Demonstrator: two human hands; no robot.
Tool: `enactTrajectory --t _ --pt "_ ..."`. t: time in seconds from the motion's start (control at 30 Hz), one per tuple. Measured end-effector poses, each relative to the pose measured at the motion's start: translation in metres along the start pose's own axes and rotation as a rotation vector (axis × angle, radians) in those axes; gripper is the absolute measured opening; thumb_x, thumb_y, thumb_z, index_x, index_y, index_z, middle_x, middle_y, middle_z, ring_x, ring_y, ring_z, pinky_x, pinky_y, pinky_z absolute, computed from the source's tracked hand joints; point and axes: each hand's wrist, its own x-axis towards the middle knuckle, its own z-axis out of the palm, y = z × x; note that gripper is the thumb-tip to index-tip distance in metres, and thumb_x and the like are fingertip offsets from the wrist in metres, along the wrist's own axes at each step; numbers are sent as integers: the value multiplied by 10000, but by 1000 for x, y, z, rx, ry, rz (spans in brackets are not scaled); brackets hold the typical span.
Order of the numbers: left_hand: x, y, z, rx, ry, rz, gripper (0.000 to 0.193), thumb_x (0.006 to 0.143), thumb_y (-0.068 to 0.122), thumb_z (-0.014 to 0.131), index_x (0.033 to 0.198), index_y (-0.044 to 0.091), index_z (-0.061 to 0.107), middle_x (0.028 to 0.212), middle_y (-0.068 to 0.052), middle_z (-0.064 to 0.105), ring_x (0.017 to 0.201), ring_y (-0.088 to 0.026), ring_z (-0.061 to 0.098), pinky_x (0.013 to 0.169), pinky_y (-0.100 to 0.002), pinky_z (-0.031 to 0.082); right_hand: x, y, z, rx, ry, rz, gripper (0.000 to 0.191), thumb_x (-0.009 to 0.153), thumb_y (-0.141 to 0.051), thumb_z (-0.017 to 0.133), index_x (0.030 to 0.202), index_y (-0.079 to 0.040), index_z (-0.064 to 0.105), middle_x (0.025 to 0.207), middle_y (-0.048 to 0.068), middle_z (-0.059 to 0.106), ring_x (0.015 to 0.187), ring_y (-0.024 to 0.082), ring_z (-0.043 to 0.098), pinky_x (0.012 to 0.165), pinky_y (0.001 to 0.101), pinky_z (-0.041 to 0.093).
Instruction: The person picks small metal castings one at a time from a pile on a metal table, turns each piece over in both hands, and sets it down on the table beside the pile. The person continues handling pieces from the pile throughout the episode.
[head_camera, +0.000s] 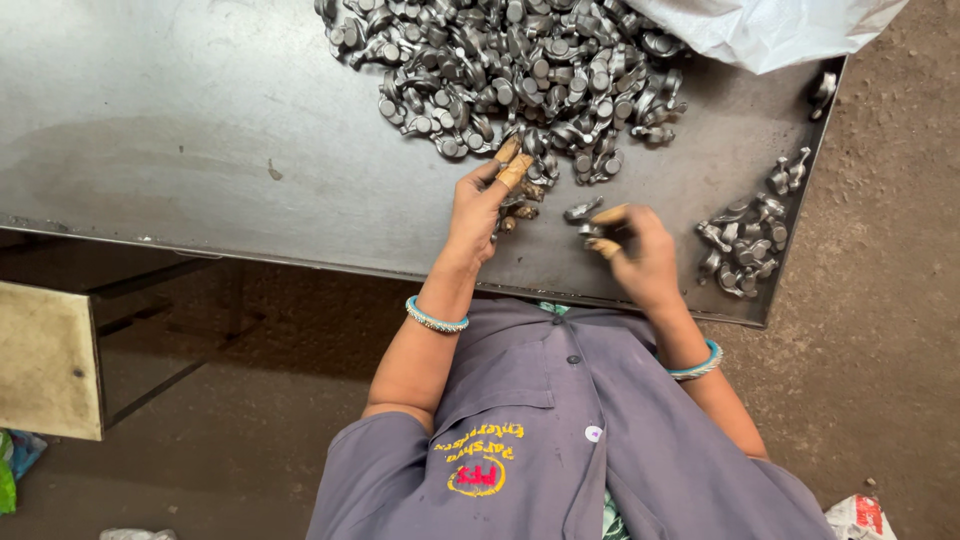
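While the left hand (480, 205) touches the pile of metal parts (520, 70), the right hand (640, 250) grips one part (583, 210).

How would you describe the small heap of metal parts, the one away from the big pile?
Start at the grey metal table and go to its right corner. The small heap lies there beside the right hand, loosely spread, far fewer pieces than the big pile.

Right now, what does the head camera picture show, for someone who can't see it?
A person's two hands work at the near edge of a grey metal table: the left hand reaches into a big pile of small metal parts, and the right hand holds one part. A smaller pile lies to the right.
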Motion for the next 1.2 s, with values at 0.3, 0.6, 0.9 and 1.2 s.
enactTrajectory --t 0.3,0.6,0.9,1.2 --pt "-10 0 1 13 -19 -47 311 967 53 636 1253 -61 677 992 -81 746 795 -113 705 639 -266 579 -5 32 -33 1006 55 197 421 847 157 704 1199 -36 578 1190 124 690 1137 251 693 1001 378 594" --pt "-15 -15 2 -46 -22 -62 317 1010 138 655 1286 -18 682 996 -85 754 755 -112 697 579 -241 532 7 17 -39 801 -9 232 358 909 15 768 1235 5 621 1109 96 701 990 166 697 839 297 593" --pt "-29 -24 17 -363 -143 -449 497 979 486 641 1201 43 671 944 -96 745 713 -177 714 478 -262 507 28 -43 -9 -204 10 -101 303 839 27 777 1125 -39 705 1043 98 675 961 243 598 832 338 519" --pt "-15 -8 -11 -384 -113 -341 509 979 485 668 1211 32 670 967 -102 743 706 -180 688 463 -268 473 30 -6 -3 317 -38 -1 417 784 135 714 1134 -67 607 1168 68 663 1120 239 604 1006 354 528"
